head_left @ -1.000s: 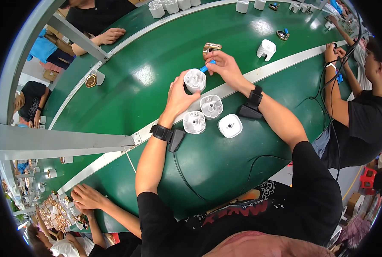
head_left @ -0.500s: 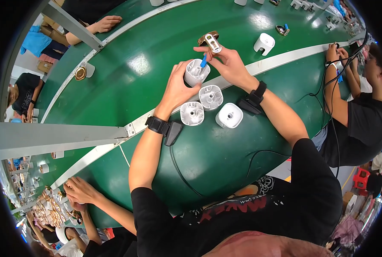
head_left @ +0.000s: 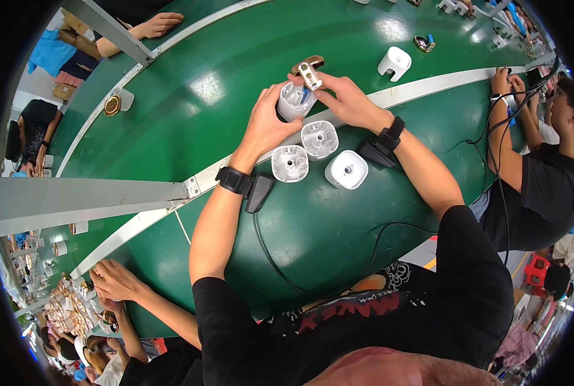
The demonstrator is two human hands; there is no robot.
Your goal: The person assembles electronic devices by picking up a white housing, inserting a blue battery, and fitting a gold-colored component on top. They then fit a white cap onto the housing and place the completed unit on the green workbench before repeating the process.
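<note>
My left hand (head_left: 265,125) is wrapped round a white ribbed plastic housing (head_left: 293,108), its open end facing up. In my right hand (head_left: 350,101) is a gold-rimmed part with a white strip (head_left: 311,76), held right over the housing's mouth. A bit of blue (head_left: 305,92) shows beneath that part, at the opening; whether the part touches the housing inside I cannot tell. Near my wrists stand two white housings with open, ribbed insides, one (head_left: 319,140) beside the other (head_left: 290,163). A third white housing (head_left: 346,170) with a smooth rim stands to their right.
A pale metal rail (head_left: 402,96) crosses the green table under my hands. Beyond it stand a white housing (head_left: 395,64) and a gold part with blue (head_left: 424,44). A grey post (head_left: 94,202) juts in at left. Cables (head_left: 274,254) lie nearby; co-workers sit either side.
My right hand has brought the gold-rimmed part down and slightly left, from above to the housing's mouth. The blue piece now sinks mostly out of sight. My left hand keeps hold of the housing.
</note>
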